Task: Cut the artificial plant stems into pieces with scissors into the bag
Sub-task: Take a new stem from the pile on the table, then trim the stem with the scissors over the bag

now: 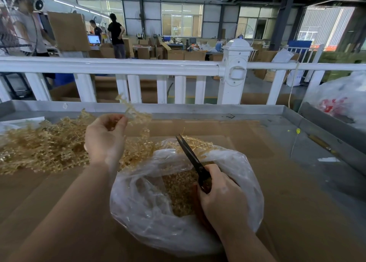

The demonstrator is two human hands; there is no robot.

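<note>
Golden stem (136,113) pinched in left hand (106,137) fingers, raised beyond bag (150,208), long axis running up-left, nearer the left hand; right hand (221,198) grips scissors (193,158), blades nearly closed over bag, pointing toward stem

The scene is lit chiefly by daylight admitted through the large windows (182,20) at the back of the hall and through a bright opening at the upper right, where detail is washed out. The foreground is left rather dim and evenly lit, and only soft, faint shadows are cast on the cardboard sheet (277,182). Mild sheen is seen on the clear plastic bag (148,212) and on the white railing (118,65). Strong wide-angle distortion is shown: the railing is bowed and the edges are stretched. The raised stem (136,113) is smeared by motion blur, and the upper left corner is veiled by a hazy reflection.
</note>
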